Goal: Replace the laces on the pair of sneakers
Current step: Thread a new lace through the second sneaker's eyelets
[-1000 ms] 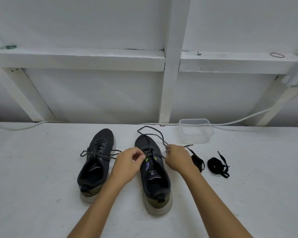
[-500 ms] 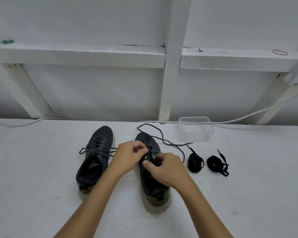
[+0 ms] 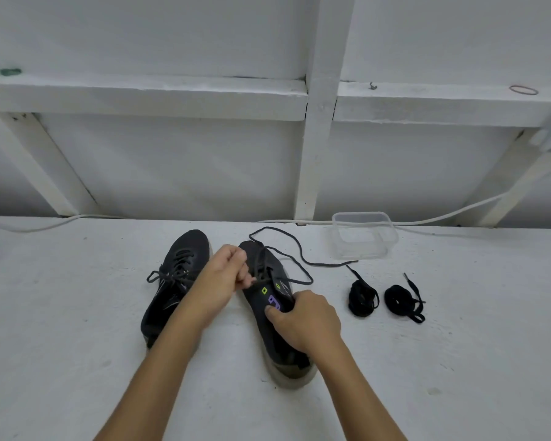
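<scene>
While your left hand (image 3: pixel 225 275) pinches the lace (image 3: pixel 280 253), your right hand (image 3: pixel 303 318) grips what seems the right sneaker's (image 3: pixel 277 313) tongue.

White-painted work surface (image 3: pixel 61 313), slightly rough and faintly stained, extending to the far wall. Far wall (image 3: pixel 172 167) of white panels framed by a horizontal rail (image 3: pixel 140 93), a vertical post (image 3: pixel 318 122) right of centre, and diagonal braces (image 3: pixel 54 167) at left and right. A white cable (image 3: pixel 442 214) runs along the junction of wall and surface. Illumination soft and even, with a shaded band at the wall's base.
</scene>
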Motion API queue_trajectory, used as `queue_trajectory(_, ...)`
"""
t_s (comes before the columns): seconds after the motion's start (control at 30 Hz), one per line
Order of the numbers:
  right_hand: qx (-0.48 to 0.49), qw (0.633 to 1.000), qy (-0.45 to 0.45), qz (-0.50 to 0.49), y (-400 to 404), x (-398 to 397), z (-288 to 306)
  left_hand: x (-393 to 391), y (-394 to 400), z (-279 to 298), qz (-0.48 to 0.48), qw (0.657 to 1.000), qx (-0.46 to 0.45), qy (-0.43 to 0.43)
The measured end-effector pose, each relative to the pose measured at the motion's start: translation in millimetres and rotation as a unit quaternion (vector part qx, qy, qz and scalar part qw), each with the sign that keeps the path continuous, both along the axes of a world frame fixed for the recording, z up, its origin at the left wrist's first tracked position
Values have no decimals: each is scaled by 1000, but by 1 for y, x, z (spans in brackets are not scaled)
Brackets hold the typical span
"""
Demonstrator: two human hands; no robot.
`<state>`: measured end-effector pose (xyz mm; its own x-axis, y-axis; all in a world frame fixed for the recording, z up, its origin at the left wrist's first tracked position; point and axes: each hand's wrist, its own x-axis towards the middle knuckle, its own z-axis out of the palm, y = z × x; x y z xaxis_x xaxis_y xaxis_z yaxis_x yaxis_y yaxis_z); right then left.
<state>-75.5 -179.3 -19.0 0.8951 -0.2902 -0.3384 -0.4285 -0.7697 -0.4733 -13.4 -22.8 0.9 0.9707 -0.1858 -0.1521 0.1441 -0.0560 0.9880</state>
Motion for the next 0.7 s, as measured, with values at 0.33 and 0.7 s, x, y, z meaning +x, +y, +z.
queue_trajectory(0.33,28,998,-57,-14,0,-2,2,10,3,9,-146,905,385,-101)
queue_trajectory(0.7,22,997,-66,-16,2,-4,1,-5,-14,-7,-17,972,225,-59)
